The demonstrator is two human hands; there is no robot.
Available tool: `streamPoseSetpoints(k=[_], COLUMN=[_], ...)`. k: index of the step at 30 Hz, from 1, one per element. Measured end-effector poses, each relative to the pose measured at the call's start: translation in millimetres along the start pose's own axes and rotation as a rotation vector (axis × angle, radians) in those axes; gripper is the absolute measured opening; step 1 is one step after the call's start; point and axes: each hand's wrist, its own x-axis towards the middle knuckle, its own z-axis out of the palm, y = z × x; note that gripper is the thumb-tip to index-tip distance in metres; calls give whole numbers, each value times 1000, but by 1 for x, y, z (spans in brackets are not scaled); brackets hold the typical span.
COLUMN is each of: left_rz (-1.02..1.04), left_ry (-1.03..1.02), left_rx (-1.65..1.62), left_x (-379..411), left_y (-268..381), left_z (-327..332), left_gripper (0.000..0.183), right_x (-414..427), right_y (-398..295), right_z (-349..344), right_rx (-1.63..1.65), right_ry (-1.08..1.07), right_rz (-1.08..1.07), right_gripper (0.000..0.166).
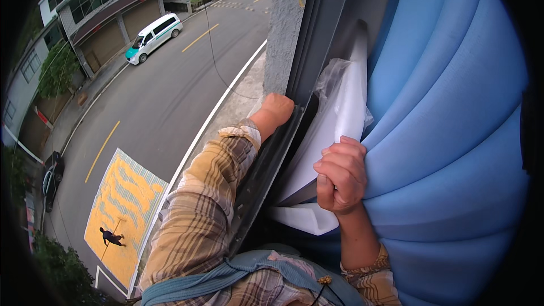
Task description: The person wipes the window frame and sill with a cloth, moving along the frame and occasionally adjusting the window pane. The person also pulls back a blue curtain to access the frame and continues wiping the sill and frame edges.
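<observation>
My left hand (275, 109) reaches out past the dark metal window frame (272, 170) and rests as a fist at the foot of the grey outer wall (284, 29). Its fingers curl away from view, so what is inside them is hidden. A thin dark cable (214, 59) runs down close to that wrist. Indoors, my right hand (343, 175) is closed around the lower part of a white foam wrap (352, 93). Clear plastic film (331, 76) clings to the wrap. A loose white foam flap (308, 217) hangs below. Blue pleated fabric (437, 114) lies right beside this hand.
Far below runs a road (170, 89) with a white-and-teal van (155, 37) and a dark car (52, 180). A person (111, 236) with a long-handled tool stands on a sheet of spread yellow grain (123, 204). Buildings (114, 12) line the far side.
</observation>
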Motion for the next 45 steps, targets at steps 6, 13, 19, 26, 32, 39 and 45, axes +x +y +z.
streamPoseSetpoints(k=[6, 13, 19, 26, 32, 39, 45], left_rz=[13, -4, 0, 25, 21, -51, -65], left_ry=[8, -19, -54, -52, -54, -140, -90], left_rx=[22, -2, -31, -75, -119, -148, -203], left_x=[-6, -14, -27, -61, -81, -107, -140], left_y=[0, 0, 1, 5, 14, 21, 26], left_z=[9, 26, 37, 42, 42, 42, 41], left_gripper=[16, 12, 11, 13, 18, 25, 26], right_x=[-4, -17, -30, -32, -43, -52, -56], right_y=[7, 36, 59, 71, 99, 116, 124], right_z=[-3, -4, 6, 7, 10, 19, 22], right_rx=[2, 23, 25, 27, 28, 29, 39], right_ry=[-10, -5, 3, 13, 31, 44, 61], right_rz=[8, 2, -7, -6, -23, -31, -43], right_gripper=[8, 9, 9, 7, 7, 6, 6])
